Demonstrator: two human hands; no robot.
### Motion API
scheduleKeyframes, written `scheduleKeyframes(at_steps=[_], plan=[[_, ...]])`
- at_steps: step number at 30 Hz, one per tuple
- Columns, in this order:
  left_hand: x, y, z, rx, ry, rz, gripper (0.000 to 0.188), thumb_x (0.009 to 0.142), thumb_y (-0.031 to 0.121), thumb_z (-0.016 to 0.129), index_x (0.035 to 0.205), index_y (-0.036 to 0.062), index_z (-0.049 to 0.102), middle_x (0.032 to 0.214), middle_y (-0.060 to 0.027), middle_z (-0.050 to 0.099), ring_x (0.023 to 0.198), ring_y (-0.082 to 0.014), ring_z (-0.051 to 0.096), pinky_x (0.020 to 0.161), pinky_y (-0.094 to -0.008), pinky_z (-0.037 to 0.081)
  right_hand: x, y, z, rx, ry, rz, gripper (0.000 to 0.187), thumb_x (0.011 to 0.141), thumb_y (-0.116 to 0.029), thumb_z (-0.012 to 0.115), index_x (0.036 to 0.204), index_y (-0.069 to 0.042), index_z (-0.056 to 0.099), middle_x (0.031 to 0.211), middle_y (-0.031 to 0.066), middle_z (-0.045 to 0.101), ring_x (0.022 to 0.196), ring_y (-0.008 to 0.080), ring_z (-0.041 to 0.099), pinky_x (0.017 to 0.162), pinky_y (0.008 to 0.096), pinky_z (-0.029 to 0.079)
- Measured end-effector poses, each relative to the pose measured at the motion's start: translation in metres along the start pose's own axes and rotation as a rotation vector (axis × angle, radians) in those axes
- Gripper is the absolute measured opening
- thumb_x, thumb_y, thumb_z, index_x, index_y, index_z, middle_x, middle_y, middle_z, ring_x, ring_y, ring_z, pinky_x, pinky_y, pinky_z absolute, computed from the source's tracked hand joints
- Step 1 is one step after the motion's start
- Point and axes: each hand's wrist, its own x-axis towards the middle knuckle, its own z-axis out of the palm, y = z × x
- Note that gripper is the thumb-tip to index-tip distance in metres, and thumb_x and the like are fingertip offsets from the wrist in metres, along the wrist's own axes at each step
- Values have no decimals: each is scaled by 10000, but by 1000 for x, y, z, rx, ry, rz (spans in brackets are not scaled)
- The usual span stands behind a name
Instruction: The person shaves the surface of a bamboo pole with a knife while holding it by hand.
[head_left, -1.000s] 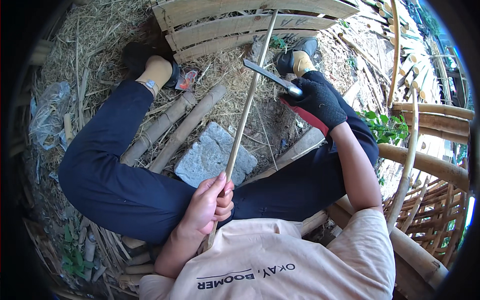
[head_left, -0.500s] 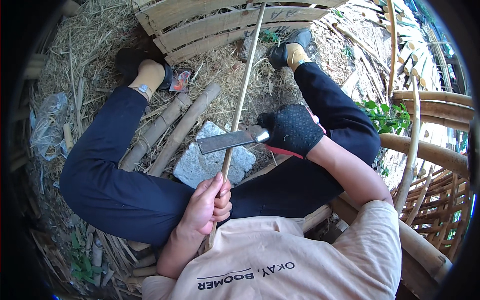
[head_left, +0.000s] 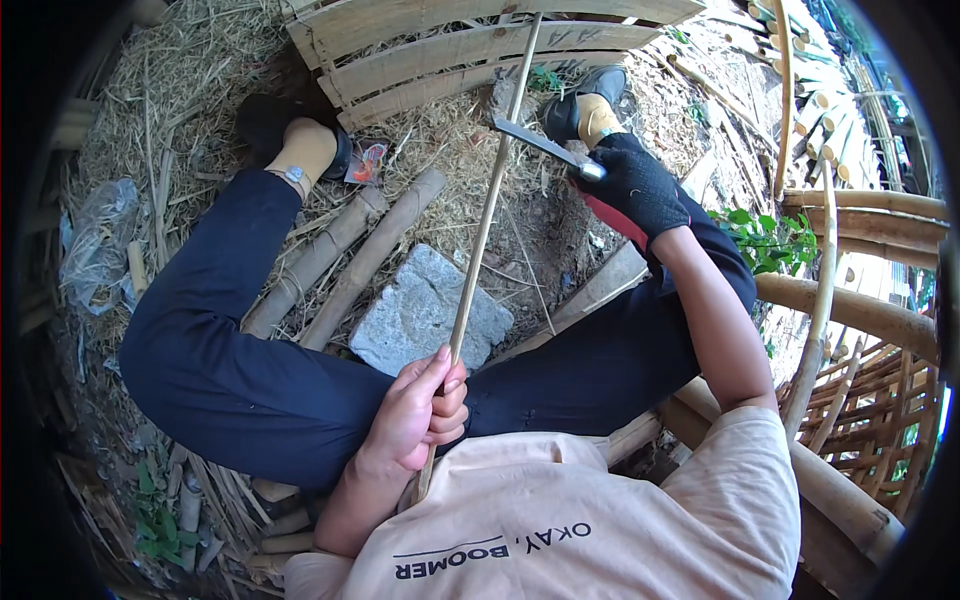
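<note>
My bare left hand (head_left: 418,408) is wrapped round the lower part of a long thin bamboo strip (head_left: 484,215). The strip runs up and away from my lap, its far end in front of a slatted wooden crate. In a black and red glove, my right hand (head_left: 638,195) is closed round the handle of a knife (head_left: 545,143) with a broad metal blade. That blade lies across the strip's upper part; whether its edge bites into the strip I cannot tell. Fingers and glove hide most of the handle.
A grey stone block (head_left: 420,315) lies between my legs, with two bamboo poles (head_left: 370,255) left of it. The slatted wooden crate (head_left: 420,90) stands ahead. At right are a bamboo frame (head_left: 860,300) and a stack of cut bamboo (head_left: 835,130). A clear plastic bag (head_left: 100,245) lies left.
My right hand has moved the knife away from me, up along the bamboo strip, and the blade has turned. The left hand keeps its hold; the strip's far end has shifted slightly right.
</note>
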Motion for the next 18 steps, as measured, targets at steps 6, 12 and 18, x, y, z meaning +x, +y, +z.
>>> scheduleKeyframes(at_steps=[6,12,18], plan=[[1,1,-3,-46,-31,-13,373,1083,358,329,803,130,423,544,85,217,404,-17,163,340,-199,160,-41,-56,3,154,-340,-310,258,772,-354,725,894,-127,730,701,165,655,671,381,646,624,437,517],[4,-1,0,21,16,6,377,1082,370,334,801,133,422,540,87,213,400,-14,163,338,-199,154,-38,-59,8,30,-398,-332,226,748,-319,680,847,-118,707,673,175,641,665,384,654,618,472,518],[4,-1,2,53,41,15,384,1079,382,339,797,136,421,531,89,209,395,-14,159,336,-202,148,-34,-54,10,11,-357,-307,212,721,-295,692,819,-107,686,666,172,638,661,380,658,605,480,514]])
